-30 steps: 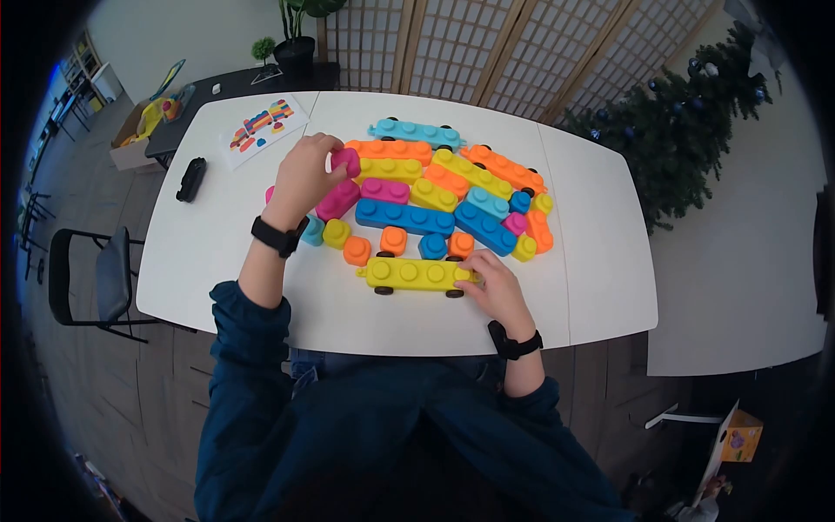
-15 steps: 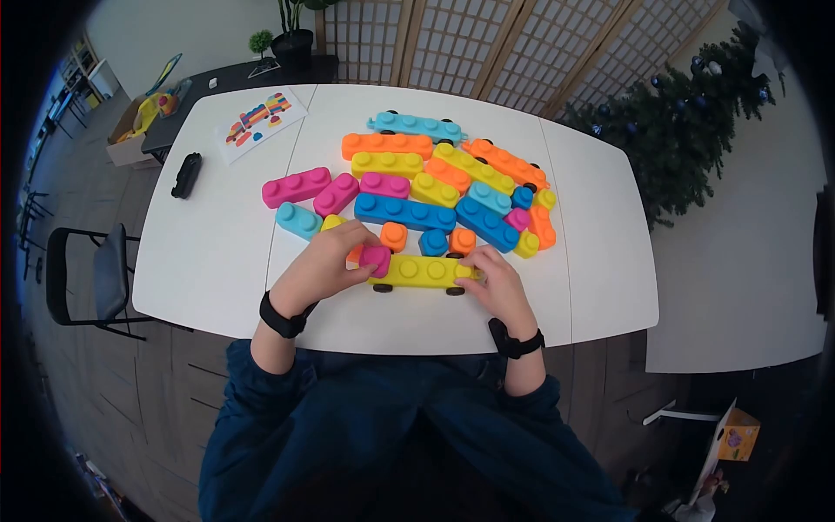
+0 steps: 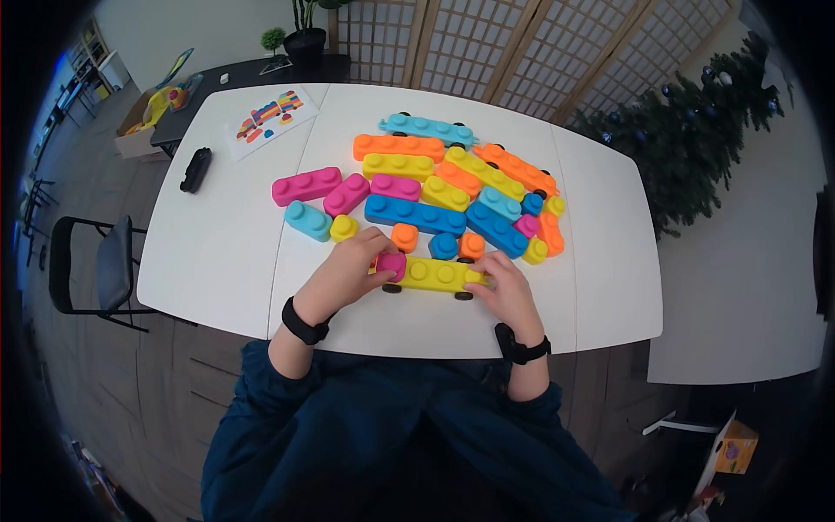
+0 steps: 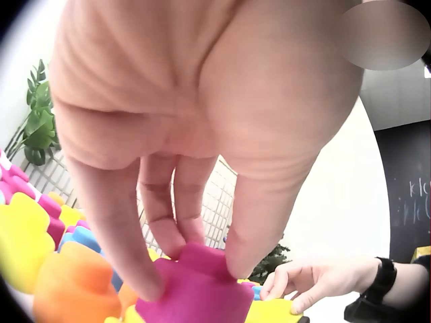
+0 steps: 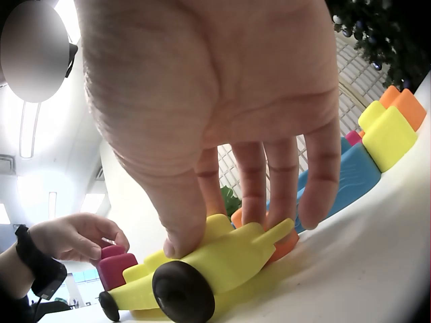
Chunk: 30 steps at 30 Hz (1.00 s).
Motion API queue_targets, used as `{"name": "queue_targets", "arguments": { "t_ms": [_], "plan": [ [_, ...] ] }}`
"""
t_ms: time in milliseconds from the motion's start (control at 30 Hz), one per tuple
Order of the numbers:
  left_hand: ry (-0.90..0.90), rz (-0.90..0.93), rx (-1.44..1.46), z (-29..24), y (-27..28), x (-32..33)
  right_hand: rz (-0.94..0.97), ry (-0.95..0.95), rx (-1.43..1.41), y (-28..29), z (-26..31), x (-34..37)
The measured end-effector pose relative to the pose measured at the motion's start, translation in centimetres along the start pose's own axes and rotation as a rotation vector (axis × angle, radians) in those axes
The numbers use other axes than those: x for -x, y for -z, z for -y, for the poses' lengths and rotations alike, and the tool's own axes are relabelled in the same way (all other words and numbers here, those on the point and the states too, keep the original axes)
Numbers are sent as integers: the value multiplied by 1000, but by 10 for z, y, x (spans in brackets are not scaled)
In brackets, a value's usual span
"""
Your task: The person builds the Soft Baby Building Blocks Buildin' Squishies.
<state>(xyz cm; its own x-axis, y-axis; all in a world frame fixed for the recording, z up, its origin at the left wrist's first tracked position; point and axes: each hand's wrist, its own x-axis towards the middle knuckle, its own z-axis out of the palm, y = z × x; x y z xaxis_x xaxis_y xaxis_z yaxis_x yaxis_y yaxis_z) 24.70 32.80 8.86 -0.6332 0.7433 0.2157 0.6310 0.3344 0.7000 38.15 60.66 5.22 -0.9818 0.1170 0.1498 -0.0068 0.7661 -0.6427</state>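
A yellow wheeled block base [image 3: 432, 274] with round studs and black wheels stands near the front edge of the table. My left hand [image 3: 341, 271] pinches a small magenta block [image 4: 199, 289] between thumb and fingers, at the base's left end. In the right wrist view the magenta block [image 5: 114, 267] sits over the base's far end, upright. At the other end my right hand [image 3: 507, 294] grips the base, thumb on the near side and fingers on the far side. An orange block [image 4: 77, 286] lies close to my left hand.
Beyond the base lie several blocks, including a long blue block [image 3: 415, 214], a magenta block [image 3: 306, 186] and a light blue block [image 3: 308, 220]. A light blue wheeled base [image 3: 426, 130] stands at the back. A picture sheet [image 3: 271, 122] and a black case [image 3: 197, 170] lie left.
My left hand has carried the small magenta block from the pile's left side down to the left end of the yellow base. My right hand has stayed at the base's right end.
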Motion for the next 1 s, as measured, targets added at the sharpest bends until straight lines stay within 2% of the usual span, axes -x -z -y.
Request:
{"name": "queue_targets", "arguments": {
  "t_ms": [67, 133, 433, 667, 767, 900, 933, 967, 1000],
  "plan": [
    [17, -8, 5, -3, 0, -1, 4, -17, 8, 0, 3, 0],
    [115, -6, 51, -8, -1, -1, 7, -40, 19, 1, 6, 2],
    [150, -147, 94, -13, -16, 7, -46, 66, 102, 5, 6, 7],
    [137, -124, 95, -14, -11, 9, -62, 22, 66, 2, 8, 9],
    [75, -17, 95, -10, 14, 11, -65, 33, 71, 2, 7, 9],
    [177, -316, -50, 27, 63, 4, -60, 48, 70, 1, 5, 9],
    [137, -393, -175, 56, 71, 6, -59, 49, 71, 1, 6, 9],
    [228, -390, -249, 65, 84, 5, -51, 35, 67, 2, 7, 9],
    [227, -392, -249, 82, 93, 6, -43, 22, 63, 2, 7, 8]
  ]
}}
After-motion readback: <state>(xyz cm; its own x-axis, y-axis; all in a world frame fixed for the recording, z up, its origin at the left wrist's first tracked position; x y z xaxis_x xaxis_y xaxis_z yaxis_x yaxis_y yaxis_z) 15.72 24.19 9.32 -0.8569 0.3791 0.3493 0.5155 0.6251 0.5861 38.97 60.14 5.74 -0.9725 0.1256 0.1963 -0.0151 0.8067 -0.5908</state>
